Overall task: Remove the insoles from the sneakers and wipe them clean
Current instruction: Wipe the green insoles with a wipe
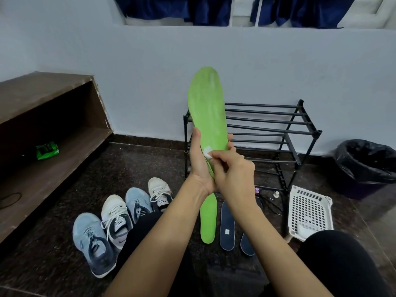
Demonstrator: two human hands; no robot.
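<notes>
Green insole [206, 108] held upright in front of the chest, long axis near vertical, toe end up against the pale wall, lower end down in the hands. Surface looks streaked and dull toward the toe.

Left hand [199, 159] wraps the lower third from behind: thumb on the left edge, fingers showing round the right edge, a firm grasp. Right hand [231, 170] pinches a small white wipe [207, 152] between thumb and fingertips and presses it on the face of the insole just above the left palm. So the wipe sits at the low end. Most of the unwiped length lies above and away from the hands, and the likely stroke runs up along the long axis. The right hand is the nearer one for that. The left only steadies.

Open air around the toe end, nothing close to snag.

On the floor [150, 159] below the wrists: second green insole [208, 221], then two dark insoles [227, 226] beside it, all lengthwise away from the person. Four sneakers [116, 219] in a slanted row to the left, near the knee.

Shoe rack [267, 125] stands behind the hands, well apart from them. White basket [308, 211] leans at its right foot, black bin [364, 166] beyond. Wooden shelf [49, 116] far left holds a green packet [47, 150]
</notes>
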